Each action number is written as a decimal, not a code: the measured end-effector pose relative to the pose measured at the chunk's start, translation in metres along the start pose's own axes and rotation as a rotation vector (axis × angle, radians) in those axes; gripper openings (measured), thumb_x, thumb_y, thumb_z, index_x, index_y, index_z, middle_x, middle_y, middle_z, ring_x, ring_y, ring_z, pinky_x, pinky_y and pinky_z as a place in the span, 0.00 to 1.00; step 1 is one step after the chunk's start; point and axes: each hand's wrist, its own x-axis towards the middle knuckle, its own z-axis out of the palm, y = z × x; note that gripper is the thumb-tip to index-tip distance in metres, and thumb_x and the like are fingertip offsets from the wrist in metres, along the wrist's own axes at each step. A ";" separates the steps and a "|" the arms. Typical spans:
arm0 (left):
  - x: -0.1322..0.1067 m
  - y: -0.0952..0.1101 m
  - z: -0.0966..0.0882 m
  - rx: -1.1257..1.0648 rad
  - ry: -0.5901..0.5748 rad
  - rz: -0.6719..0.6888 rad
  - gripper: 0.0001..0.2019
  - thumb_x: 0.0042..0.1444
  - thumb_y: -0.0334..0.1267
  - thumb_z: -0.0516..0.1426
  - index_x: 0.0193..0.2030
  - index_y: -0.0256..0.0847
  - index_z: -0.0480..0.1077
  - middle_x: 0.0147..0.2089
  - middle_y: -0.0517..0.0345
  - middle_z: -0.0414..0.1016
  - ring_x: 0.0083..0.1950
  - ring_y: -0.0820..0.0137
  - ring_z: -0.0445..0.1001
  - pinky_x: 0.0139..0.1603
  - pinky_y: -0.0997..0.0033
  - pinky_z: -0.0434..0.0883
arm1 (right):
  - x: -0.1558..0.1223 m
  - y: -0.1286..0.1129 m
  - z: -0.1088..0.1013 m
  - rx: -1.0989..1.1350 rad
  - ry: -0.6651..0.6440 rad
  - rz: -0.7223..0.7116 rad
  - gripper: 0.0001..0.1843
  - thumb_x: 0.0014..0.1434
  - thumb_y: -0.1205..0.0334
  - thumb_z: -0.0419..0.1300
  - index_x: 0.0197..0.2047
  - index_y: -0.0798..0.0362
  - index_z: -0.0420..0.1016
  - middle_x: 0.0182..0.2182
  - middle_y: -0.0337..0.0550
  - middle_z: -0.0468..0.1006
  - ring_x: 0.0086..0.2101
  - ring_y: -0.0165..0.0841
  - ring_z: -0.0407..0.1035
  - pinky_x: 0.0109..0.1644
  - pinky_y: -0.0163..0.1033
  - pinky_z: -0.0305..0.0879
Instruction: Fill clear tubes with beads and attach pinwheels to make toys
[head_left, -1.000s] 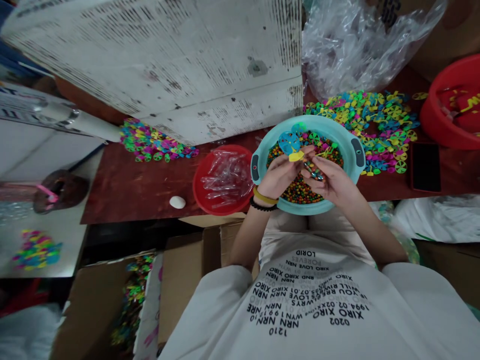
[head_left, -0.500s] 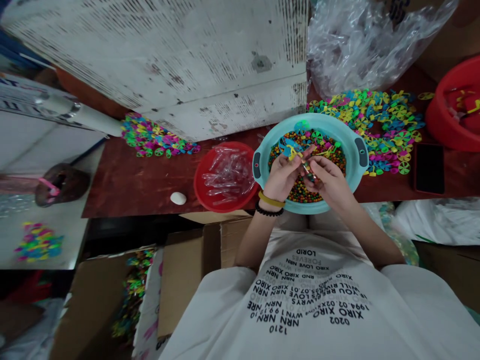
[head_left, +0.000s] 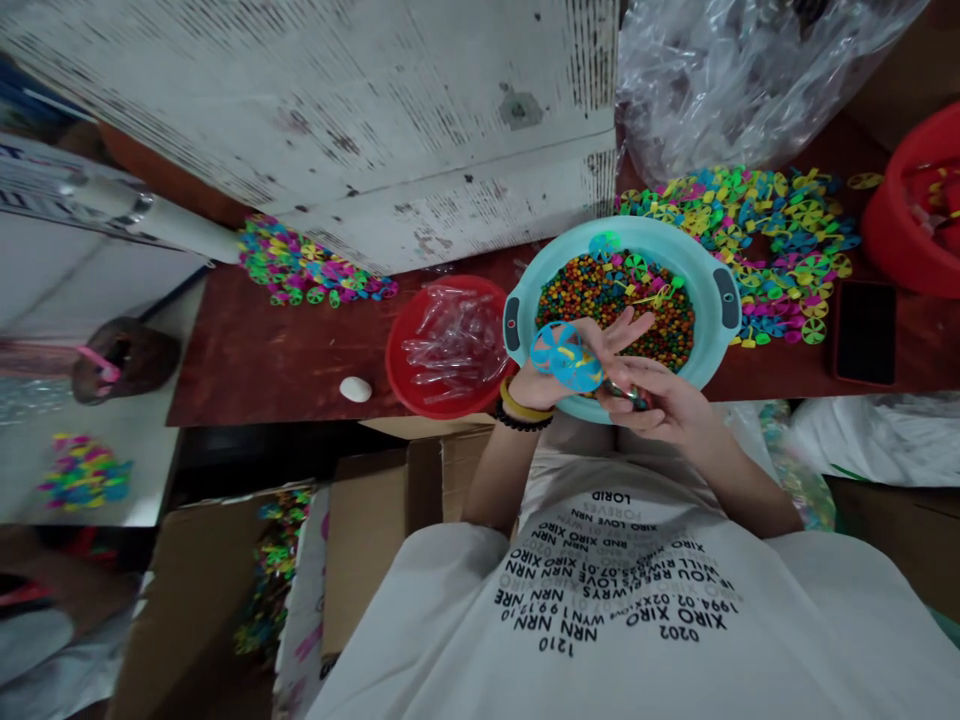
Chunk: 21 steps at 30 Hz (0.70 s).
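My left hand [head_left: 544, 388] is over the near left side of a pale blue basin [head_left: 716, 345], holding blue spoked plastic wheels [head_left: 564, 355] with a yellow part among them. Some of its fingers stretch out towards the right. Close against it, my right hand [head_left: 671, 398] is closed around a small clear tube [head_left: 636, 396] with dark, coloured contents; the fingers partly cover it. Small orange, green and red beads [head_left: 574, 290] fill the basin's bottom. Several loose plastic wheel pieces [head_left: 660, 293] lie on the beads.
Left of the basin, a red bowl [head_left: 397, 375] holds clear plastic tubes [head_left: 454, 345]. Colourful plastic pieces [head_left: 787, 240] are heaped at right beside a phone [head_left: 865, 330] and a red tub [head_left: 889, 235]. A large white box [head_left: 450, 120] stands behind. A white egg-shaped object [head_left: 355, 389] lies left.
Both hands have moved towards my body, uncovering more beads. My left hand has turned, bringing the blue wheels into fuller view and stretching some fingers. The tube stays in my right hand.
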 end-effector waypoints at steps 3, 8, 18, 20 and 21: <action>-0.002 -0.003 0.006 -0.006 0.020 0.150 0.33 0.39 0.55 0.79 0.48 0.50 0.74 0.55 0.53 0.80 0.77 0.48 0.66 0.68 0.52 0.76 | 0.001 0.002 -0.006 -0.148 0.253 -0.188 0.24 0.63 0.40 0.70 0.47 0.46 0.67 0.28 0.31 0.71 0.17 0.21 0.49 0.17 0.30 0.41; -0.010 -0.011 0.023 0.056 0.452 0.330 0.30 0.51 0.49 0.76 0.56 0.53 0.70 0.63 0.57 0.75 0.74 0.59 0.68 0.69 0.64 0.72 | 0.000 0.006 -0.023 -0.547 0.641 -0.523 0.23 0.64 0.41 0.69 0.47 0.44 0.65 0.35 0.36 0.74 0.25 0.26 0.61 0.24 0.34 0.55; -0.002 -0.019 0.031 0.202 0.419 0.255 0.12 0.62 0.48 0.69 0.44 0.45 0.77 0.45 0.58 0.81 0.48 0.67 0.81 0.48 0.70 0.79 | 0.001 0.014 -0.031 -0.783 0.732 -0.607 0.21 0.69 0.38 0.63 0.51 0.44 0.65 0.40 0.40 0.77 0.28 0.29 0.64 0.29 0.36 0.61; 0.002 -0.023 0.026 0.166 0.371 0.321 0.19 0.57 0.52 0.72 0.50 0.47 0.77 0.55 0.57 0.81 0.53 0.66 0.82 0.52 0.68 0.80 | 0.002 0.013 -0.032 -0.737 0.722 -0.615 0.23 0.68 0.36 0.65 0.50 0.45 0.66 0.36 0.37 0.76 0.26 0.28 0.62 0.27 0.34 0.59; 0.004 -0.025 0.024 0.147 0.339 0.341 0.24 0.55 0.54 0.73 0.53 0.48 0.76 0.59 0.56 0.80 0.56 0.65 0.82 0.55 0.67 0.80 | 0.002 0.013 -0.032 -0.722 0.716 -0.621 0.24 0.67 0.36 0.66 0.49 0.45 0.67 0.34 0.36 0.74 0.26 0.27 0.62 0.26 0.33 0.59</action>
